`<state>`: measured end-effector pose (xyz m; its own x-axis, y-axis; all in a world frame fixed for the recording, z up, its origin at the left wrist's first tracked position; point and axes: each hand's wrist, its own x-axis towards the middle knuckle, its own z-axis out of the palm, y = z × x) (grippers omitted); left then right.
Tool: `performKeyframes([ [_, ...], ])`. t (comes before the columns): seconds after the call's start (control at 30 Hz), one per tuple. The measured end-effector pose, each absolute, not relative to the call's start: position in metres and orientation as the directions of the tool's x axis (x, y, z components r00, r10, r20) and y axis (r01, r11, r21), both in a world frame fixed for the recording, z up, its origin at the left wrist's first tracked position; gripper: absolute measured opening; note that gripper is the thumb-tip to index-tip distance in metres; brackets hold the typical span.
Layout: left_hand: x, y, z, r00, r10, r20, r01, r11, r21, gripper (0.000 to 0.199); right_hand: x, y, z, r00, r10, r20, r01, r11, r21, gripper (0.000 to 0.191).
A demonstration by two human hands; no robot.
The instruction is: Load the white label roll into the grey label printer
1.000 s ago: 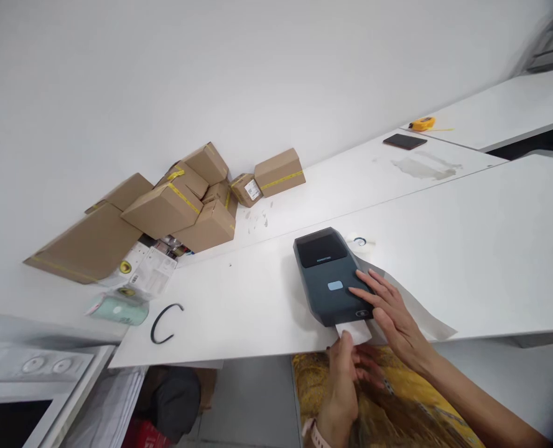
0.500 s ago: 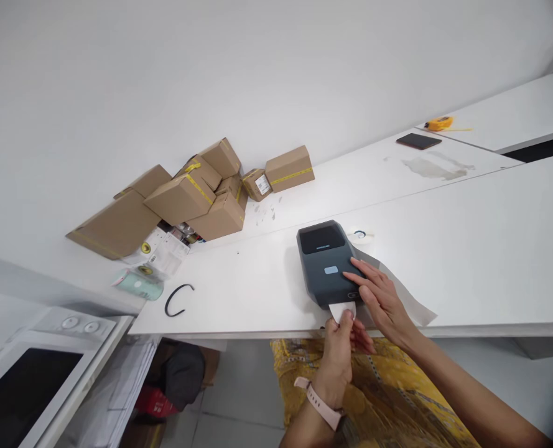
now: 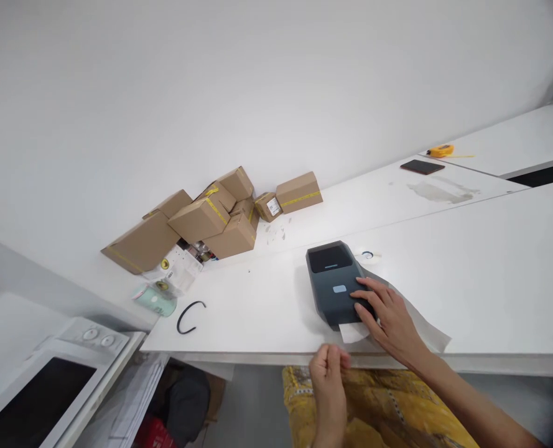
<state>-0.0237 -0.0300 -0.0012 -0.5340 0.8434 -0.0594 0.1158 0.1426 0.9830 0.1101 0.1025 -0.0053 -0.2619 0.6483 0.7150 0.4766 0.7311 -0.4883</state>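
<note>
A dark grey label printer (image 3: 334, 292) with a black window and a light blue button rests near the front of the white table. White paper (image 3: 353, 333) sticks out of its front slot. My right hand (image 3: 388, 317) lies on the printer's right side, fingers stretched out, one fingertip near the button. Just off the table edge, below and left of the paper, my left hand (image 3: 328, 373) is closed with fingers curled and thumb against them. I see nothing in it, and it is apart from the paper. A grey sheet (image 3: 418, 320) lies beside the printer, partly behind my right arm.
Cardboard boxes (image 3: 201, 218) are piled against the wall. A black curved band (image 3: 181, 320) and a mint-green pack (image 3: 157, 301) lie on the left. Further right are a dark phone (image 3: 422, 167) and a yellow tape measure (image 3: 441, 151). A microwave (image 3: 38, 392) stands lower left.
My left hand has let go of the paper and drawn back, down and left, off the table edge. My right hand stays on the printer. The whole view has shifted slightly.
</note>
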Motion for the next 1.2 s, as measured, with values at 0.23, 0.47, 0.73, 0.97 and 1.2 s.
performKeyframes([
  [0.23,-0.046,0.01,0.022,-0.489,0.871,0.047,0.072,-0.014,0.997,0.088,0.103,0.111,-0.001,-0.362,0.58,0.73,0.577,0.754,-0.314,0.034],
  [0.47,-0.04,0.024,0.013,-0.438,0.898,0.034,0.076,0.0,0.997,0.1,0.103,0.117,-0.006,-0.37,0.519,0.77,0.604,0.764,-0.225,0.033],
  [0.73,-0.045,0.03,0.0,-0.448,0.89,0.085,0.077,-0.056,0.995,0.089,0.098,0.117,0.003,-0.36,0.485,0.797,0.661,0.736,-0.149,0.026],
  [0.97,-0.046,0.026,0.006,-0.419,0.907,0.052,0.072,-0.024,0.997,0.086,0.096,0.116,0.006,-0.36,0.492,0.793,0.654,0.739,-0.162,0.025],
  [1.2,-0.043,0.028,0.013,-0.471,0.881,0.037,0.096,0.009,0.995,0.088,0.101,0.108,0.002,-0.311,0.571,0.76,0.601,0.737,-0.309,0.038],
])
